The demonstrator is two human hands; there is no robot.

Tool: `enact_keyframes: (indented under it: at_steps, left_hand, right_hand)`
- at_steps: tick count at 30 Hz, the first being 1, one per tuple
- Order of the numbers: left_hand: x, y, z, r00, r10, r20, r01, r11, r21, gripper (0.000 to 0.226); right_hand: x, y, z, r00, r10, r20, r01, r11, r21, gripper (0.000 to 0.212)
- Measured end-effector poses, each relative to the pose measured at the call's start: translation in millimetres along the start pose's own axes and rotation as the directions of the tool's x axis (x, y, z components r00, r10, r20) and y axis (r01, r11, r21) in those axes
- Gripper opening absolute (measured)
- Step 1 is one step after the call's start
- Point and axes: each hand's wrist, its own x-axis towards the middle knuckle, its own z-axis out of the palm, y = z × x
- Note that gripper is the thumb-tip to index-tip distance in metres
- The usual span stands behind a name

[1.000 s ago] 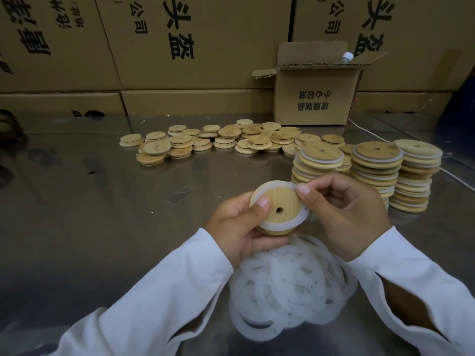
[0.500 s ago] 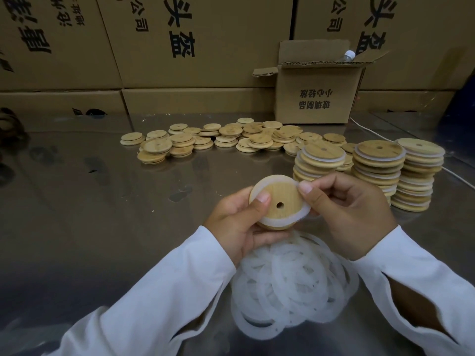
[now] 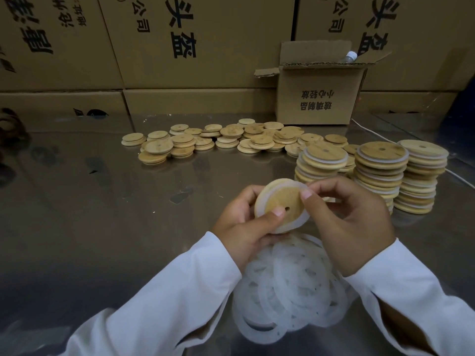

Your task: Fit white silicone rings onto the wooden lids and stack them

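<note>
A round wooden lid [image 3: 281, 201] with a small hole is held tilted above the table, a white silicone ring [image 3: 259, 205] around its rim. My left hand [image 3: 244, 227] grips the lid from below, thumb pressed on its face. My right hand [image 3: 352, 222] pinches the ring at the lid's upper right edge. A pile of loose white rings [image 3: 290, 286] lies under my wrists. Three stacks of ringed lids [image 3: 380, 170] stand to the right. Bare wooden lids [image 3: 218, 140] lie scattered further back.
The shiny metal table [image 3: 90, 227] reflects the room. A small open cardboard box [image 3: 318, 98] with a bottle cap showing stands behind the stacks. Large printed cartons [image 3: 192, 42] wall off the back. A white cable [image 3: 370, 132] runs along the right.
Both hands have turned the lid. My left thumb has slid down towards the hole, and my right fingers have worked along the ring at the upper right rim.
</note>
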Motion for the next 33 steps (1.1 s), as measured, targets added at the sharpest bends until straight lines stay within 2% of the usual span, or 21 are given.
enact_keyframes:
  at_steps: [3, 6, 8, 15, 18, 20, 23, 26, 30, 33]
  left_hand:
    - [0, -2, -1, 0.996, 0.083, -0.041, -0.072, 0.973, 0.218, 0.027]
    - [-2, -1, -3, 0.979, 0.193, -0.07, -0.139, 0.873, 0.467, 0.024]
    - [-3, -1, -3, 0.969, 0.234, -0.084, -0.158, 0.843, 0.515, 0.017]
    - [0, 1, -4, 0.957, 0.266, -0.118, -0.182, 0.862, 0.473, 0.014]
    - [1, 3, -5, 0.96, 0.252, -0.125, -0.171, 0.875, 0.452, 0.014]
    - [2, 4, -6, 0.969, 0.203, -0.145, -0.131, 0.909, 0.397, 0.012]
    - [2, 5, -8, 0.984, 0.059, -0.167, -0.021, 0.976, 0.218, 0.016]
    - [3, 5, -8, 0.986, 0.007, -0.168, 0.021, 0.987, 0.162, 0.01]
    - [4, 9, -9, 0.989, 0.022, -0.148, 0.0, 0.989, 0.145, 0.025]
    - [4, 12, -9, 0.988, 0.049, -0.149, -0.026, 0.988, 0.149, 0.023]
  right_hand:
    - [0, -1, -2, 0.997, -0.048, 0.057, 0.05, 0.998, -0.036, 0.005]
    - [-2, -1, -1, 0.985, -0.145, 0.091, 0.154, 0.982, -0.111, 0.005]
    - [-3, 0, 0, 0.977, -0.174, 0.12, 0.192, 0.968, -0.159, 0.003]
    - [-2, 2, 1, 0.988, -0.122, 0.099, 0.135, 0.98, -0.143, 0.002]
    - [2, 3, -2, 0.99, -0.081, 0.112, 0.091, 0.993, -0.082, 0.004]
    - [5, 4, -3, 0.992, -0.026, 0.126, 0.028, 0.999, -0.02, 0.007]
    - [8, 4, -3, 0.99, 0.042, 0.138, -0.051, 0.997, 0.062, 0.01]
    - [8, 3, -2, 0.985, 0.057, 0.161, -0.065, 0.997, 0.048, 0.007]
    - [10, 3, -5, 0.983, 0.062, 0.174, -0.067, 0.997, 0.023, 0.012]
    - [10, 2, -6, 0.984, 0.022, 0.176, -0.017, 0.999, -0.032, 0.015]
